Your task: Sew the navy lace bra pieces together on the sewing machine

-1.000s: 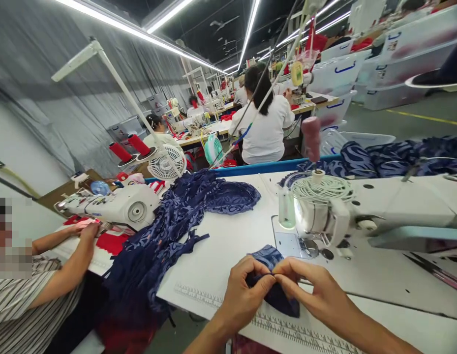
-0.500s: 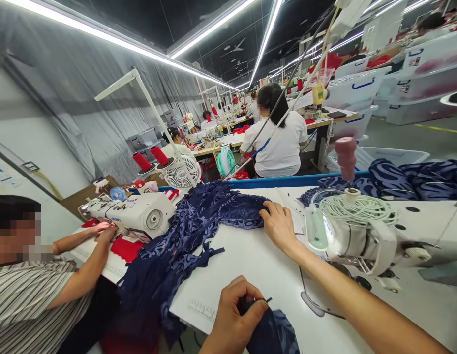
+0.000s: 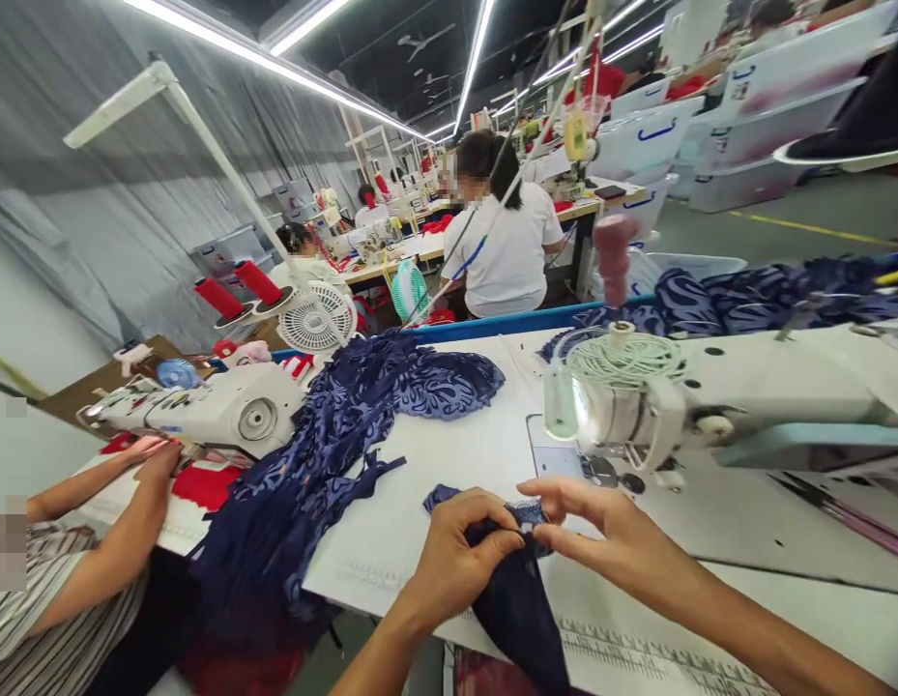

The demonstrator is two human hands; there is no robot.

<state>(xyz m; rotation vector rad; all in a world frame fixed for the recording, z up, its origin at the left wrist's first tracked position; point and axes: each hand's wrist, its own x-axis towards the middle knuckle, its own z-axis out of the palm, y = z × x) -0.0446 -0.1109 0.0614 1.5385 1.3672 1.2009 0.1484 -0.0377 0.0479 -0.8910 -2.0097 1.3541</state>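
My left hand is closed on a small navy lace fabric piece at the near edge of the white sewing table. My right hand pinches the top edge of the same piece with thumb and fingertips, the other fingers stretched out. The piece hangs down over the table's front edge. Just beyond my hands is the needle area of a white sewing machine. A long pile of navy lace fabric lies to the left on the table.
A person in a striped shirt works at another sewing machine on the left with red fabric. A person in a white shirt sits ahead. More navy fabric lies behind my machine. A small fan and red thread cones stand at back left.
My right hand came back from the navy pile at the table's far side and now pinches the small piece with my left hand. The piece has come up onto the table edge.
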